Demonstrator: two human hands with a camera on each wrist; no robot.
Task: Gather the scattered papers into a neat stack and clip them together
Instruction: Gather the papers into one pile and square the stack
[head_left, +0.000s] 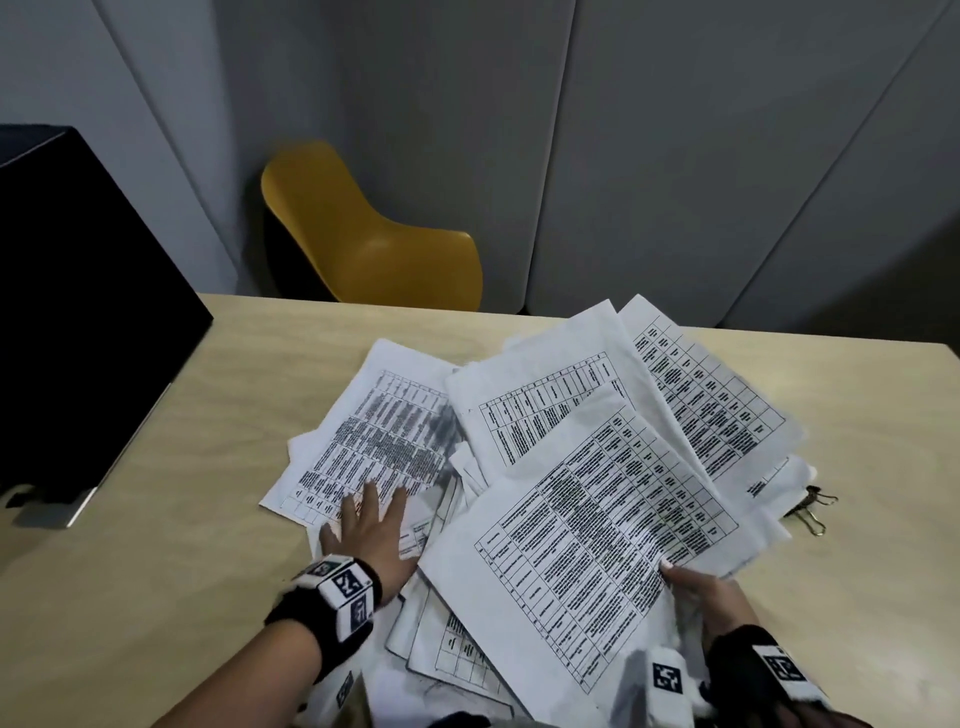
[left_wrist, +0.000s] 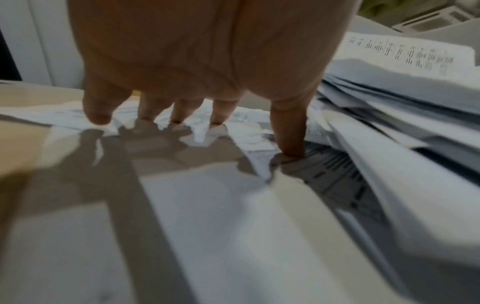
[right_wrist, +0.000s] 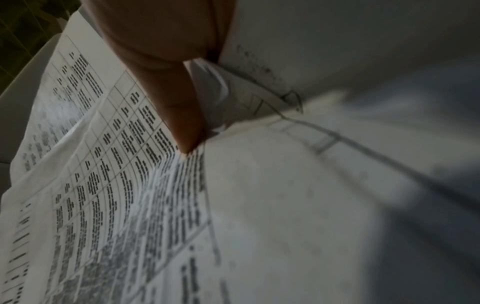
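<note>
Several printed sheets with tables lie spread across the wooden table (head_left: 156, 519). My left hand (head_left: 371, 525) lies flat with spread fingers (left_wrist: 291, 131) pressing the papers on the left (head_left: 374, 441). My right hand (head_left: 701, 587) pinches a fanned bundle of sheets (head_left: 608, 525) at its near right edge, thumb (right_wrist: 179, 115) on top, lifting it a little above the pile. A binder clip (head_left: 813, 506) with wire handles lies on the table just right of the papers, partly under their edge.
A black monitor (head_left: 72, 322) on a silver foot stands at the table's left. A yellow chair (head_left: 374, 244) sits behind the far edge, against a grey wall. Bare wood shows left of the pile and at the far right.
</note>
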